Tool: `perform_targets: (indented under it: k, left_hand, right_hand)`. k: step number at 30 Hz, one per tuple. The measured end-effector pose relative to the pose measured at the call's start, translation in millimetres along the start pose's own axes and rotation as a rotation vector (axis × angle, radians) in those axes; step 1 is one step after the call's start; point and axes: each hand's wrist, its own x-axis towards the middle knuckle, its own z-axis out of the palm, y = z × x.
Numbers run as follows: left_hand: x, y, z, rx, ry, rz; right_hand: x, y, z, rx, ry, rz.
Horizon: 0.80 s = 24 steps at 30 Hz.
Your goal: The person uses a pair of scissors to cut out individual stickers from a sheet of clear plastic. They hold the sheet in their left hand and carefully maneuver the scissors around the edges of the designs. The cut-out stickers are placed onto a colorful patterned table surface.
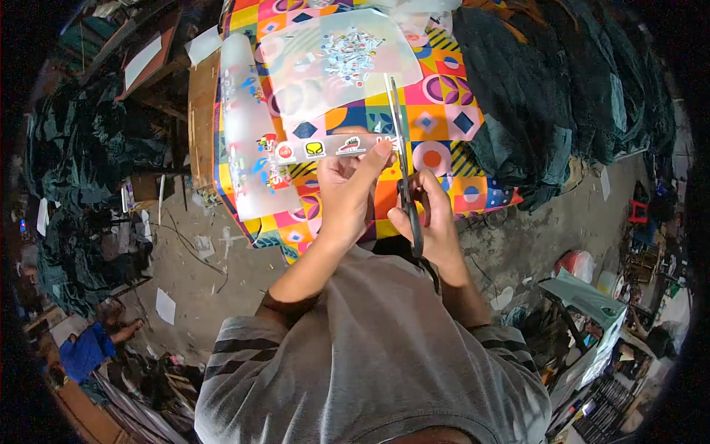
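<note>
My left hand (pixel 352 186) pinches the right end of a translucent strip (pixel 327 146) that bears printed pictures. In my right hand (pixel 430 213) is a pair of scissors (pixel 407 191) with dark handles, its long blades pointing away from me and crossing the strip's right end. Whether the blades touch the strip cannot be told. Beyond my hands, a translucent sheet (pixel 299 72) lies on the patterned cloth (pixel 444 116), with a pile of small cut pieces (pixel 352 55) on it. A curled, printed translucent film (pixel 244 172) lies to the left of my left hand.
Dark green fabric (pixel 521 100) is heaped at the right of the cloth, and more dark fabric (pixel 83 150) hangs at the left. Crumpled clear plastic (pixel 410 11) lies at the far edge. Another person in blue (pixel 89 352) is at the lower left. Scraps lie on the floor (pixel 188 266).
</note>
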Motion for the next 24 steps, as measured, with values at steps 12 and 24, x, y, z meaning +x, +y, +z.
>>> perform_targets:
  k: [12, 24]
  left_hand:
    - [45.2, -50.1, 29.3, 0.037, 0.162, -0.068]
    - [36.9, -64.8, 67.4, 0.137, 0.109, -0.008]
  right_hand:
    - [52.6, 71.2, -79.0, 0.124, 0.057, 0.159]
    - [51.9, 45.8, -169.0, 0.266, -0.451, 0.183]
